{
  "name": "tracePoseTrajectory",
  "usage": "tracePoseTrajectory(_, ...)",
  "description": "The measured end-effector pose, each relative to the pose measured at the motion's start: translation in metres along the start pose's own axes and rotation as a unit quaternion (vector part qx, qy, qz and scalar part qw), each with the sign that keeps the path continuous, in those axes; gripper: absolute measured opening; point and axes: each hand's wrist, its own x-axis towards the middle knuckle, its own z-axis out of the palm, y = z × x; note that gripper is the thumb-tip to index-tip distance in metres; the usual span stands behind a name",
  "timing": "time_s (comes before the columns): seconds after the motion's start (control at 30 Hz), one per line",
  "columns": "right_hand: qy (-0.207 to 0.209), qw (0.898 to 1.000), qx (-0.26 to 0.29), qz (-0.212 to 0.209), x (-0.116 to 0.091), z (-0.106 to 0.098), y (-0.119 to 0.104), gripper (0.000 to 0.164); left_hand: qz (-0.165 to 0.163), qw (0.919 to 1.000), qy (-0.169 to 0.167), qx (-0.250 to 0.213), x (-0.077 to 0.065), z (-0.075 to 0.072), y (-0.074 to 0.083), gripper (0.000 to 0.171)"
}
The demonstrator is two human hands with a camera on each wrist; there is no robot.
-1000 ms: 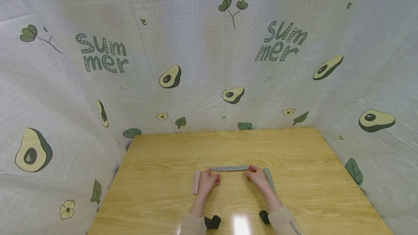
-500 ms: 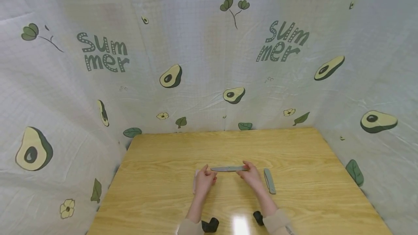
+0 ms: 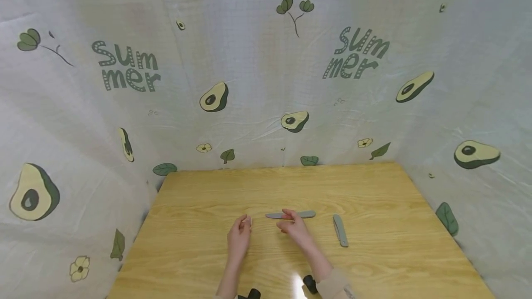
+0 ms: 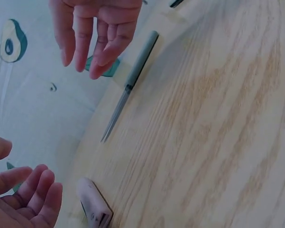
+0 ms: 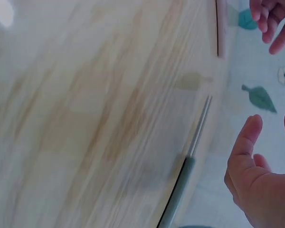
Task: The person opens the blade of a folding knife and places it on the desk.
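Observation:
A folding knife [image 3: 308, 214] lies unfolded across the middle of the table, its grey-green handle to the right and its blade [image 4: 115, 114] to the left. Over its middle hovers my right hand [image 3: 297, 230], fingers loosely bent and holding nothing. My left hand [image 3: 238, 240] is beside a folded pink-handled piece [image 4: 92, 202], which it mostly hides in the head view. In the left wrist view the left fingers are apart from that piece. To the right lies a folded grey-green folding knife [image 3: 340, 230], untouched.
The wooden table [image 3: 199, 197] has a printed cloth [image 3: 257, 82] hanging behind it and at both sides. A black device [image 3: 310, 284] sits at the right wrist, and another [image 3: 253, 294] at the left.
The right hand has let go of the unfolded knife's handle end and moved left above it. The left hand has left the blade tip and moved left to the pink piece.

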Motion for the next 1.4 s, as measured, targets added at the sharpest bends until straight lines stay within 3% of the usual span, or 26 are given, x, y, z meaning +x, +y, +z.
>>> tracePoseTrajectory(0.27, -0.018, 1.000, 0.016, -0.002, 0.006, 0.037, 0.003, 0.058, -0.004, 0.9970, 0.078, 0.006, -0.001, -0.017, -0.012, 0.039)
tracePoseTrajectory(0.5, -0.023, 0.999, 0.022, -0.002, 0.010, 0.062, 0.007, 0.057, 0.000, 0.9947, 0.103, 0.004, 0.002, -0.024, -0.023, 0.041)
tracePoseTrajectory(0.7, -0.012, 1.000, 0.021, 0.007, 0.012, 0.079, 0.013, 0.058, -0.017, 0.9958, 0.089, -0.012, 0.006, -0.024, -0.030, 0.041)
tracePoseTrajectory(0.97, 0.005, 1.000, 0.015, 0.013, 0.012, 0.101, 0.013, 0.059, -0.036, 0.9972, 0.066, 0.004, 0.006, -0.024, -0.036, 0.047)
tracePoseTrajectory(1.23, 0.056, 0.998, -0.031, -0.014, 0.013, 0.108, 0.012, 0.058, -0.038, 0.9980, 0.050, 0.008, 0.004, -0.022, -0.040, 0.044)
tracePoseTrajectory(1.4, 0.062, 0.997, -0.044, -0.009, 0.013, 0.109, 0.011, 0.060, -0.029, 0.9992, 0.027, 0.005, 0.003, -0.021, -0.040, 0.041)
